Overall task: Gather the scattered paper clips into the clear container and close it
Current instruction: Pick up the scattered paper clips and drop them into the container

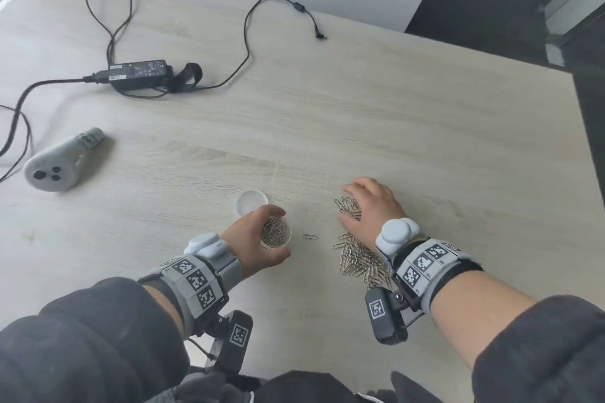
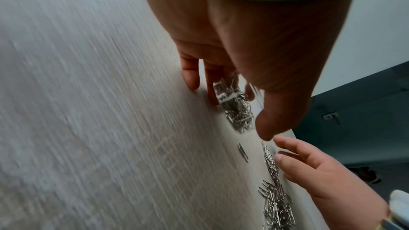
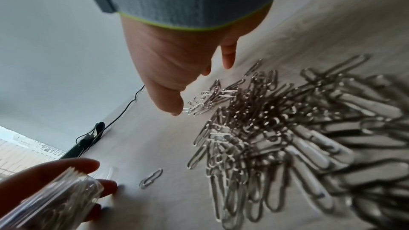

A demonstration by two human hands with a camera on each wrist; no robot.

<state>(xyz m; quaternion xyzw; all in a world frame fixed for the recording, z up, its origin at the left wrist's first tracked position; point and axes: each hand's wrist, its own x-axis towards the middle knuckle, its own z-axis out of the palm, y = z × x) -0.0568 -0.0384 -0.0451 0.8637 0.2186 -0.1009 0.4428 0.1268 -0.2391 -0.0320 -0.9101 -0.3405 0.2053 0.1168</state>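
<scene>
Pale wood bench (image 1: 360, 114): one clear container (image 1: 276, 232) grasped by left hand (image 1: 253, 239); right hand (image 1: 370, 206) released over paper clips (image 1: 360, 258); one lid (image 1: 251, 203) beside the container.

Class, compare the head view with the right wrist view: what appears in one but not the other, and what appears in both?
Only the head view shows the lid lying behind the clear container, the grey controller and both wristbands. Only the right wrist view shows a window at its left edge and the pile's clips close up. Both show the left hand gripping the container, the right hand over the pile, the lone clip between them, and the black adapter.
</scene>
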